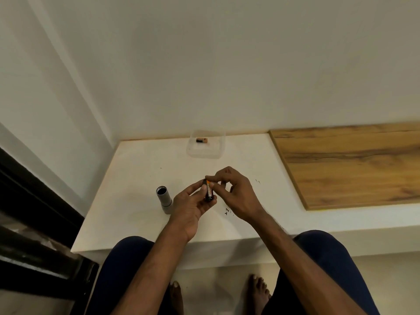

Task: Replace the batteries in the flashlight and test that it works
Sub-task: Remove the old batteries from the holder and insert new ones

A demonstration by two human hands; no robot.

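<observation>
A grey flashlight body (164,199) stands upright on the white table (141,173), its open end facing up, just left of my hands. My left hand (191,208) holds a black battery holder (209,191) with an orange-and-black battery in it, above the table's middle. My right hand (234,192) pinches the top end of that battery with thumb and forefinger. Another black-and-copper battery (202,140) lies in a clear plastic container (205,153) at the back of the table.
A wooden board (350,167) covers the table's right part. Small dark specks (227,211) lie near my right wrist. A wall rises behind the table, and a dark frame (34,201) runs along the left. My knees and bare feet are below the table's front edge.
</observation>
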